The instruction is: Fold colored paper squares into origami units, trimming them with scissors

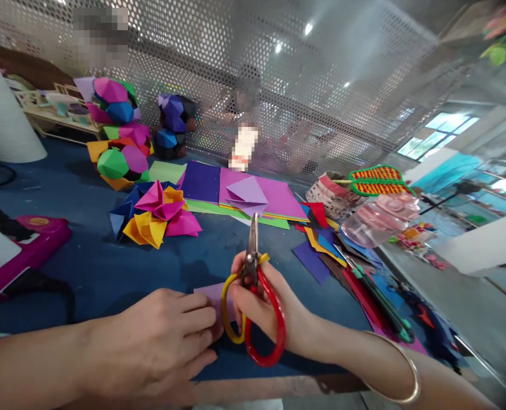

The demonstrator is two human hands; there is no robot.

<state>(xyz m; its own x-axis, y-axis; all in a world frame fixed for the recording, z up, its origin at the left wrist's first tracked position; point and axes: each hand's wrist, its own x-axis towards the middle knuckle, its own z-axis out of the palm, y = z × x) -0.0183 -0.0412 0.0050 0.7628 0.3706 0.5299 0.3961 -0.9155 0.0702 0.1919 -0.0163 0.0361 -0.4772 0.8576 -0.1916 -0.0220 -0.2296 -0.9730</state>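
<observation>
Near the table's front edge, my left hand point(171, 336) has its fingers curled together on a small light purple paper point(212, 291). My right hand point(274, 307) is wrapped round scissors point(253, 256) with one red and one yellow handle; their blades point up and away, nearly together. Its fingers are also close to the right side of the small paper, partly hidden behind the handles. Beyond the blades lies a folded lilac paper point(247, 195) on a stack of pink sheets point(278, 196). Folded pink, yellow and blue paper pieces point(163, 208) sit left of it.
Colourful paper balls point(120, 162) stand at the back left. A magenta glue gun point(43, 245) and a white cone point(7, 114) are at the left. On the right are paper scraps point(312, 262), a green cutter point(381, 302), a clear pink container point(378, 219) and a woven basket point(332, 196).
</observation>
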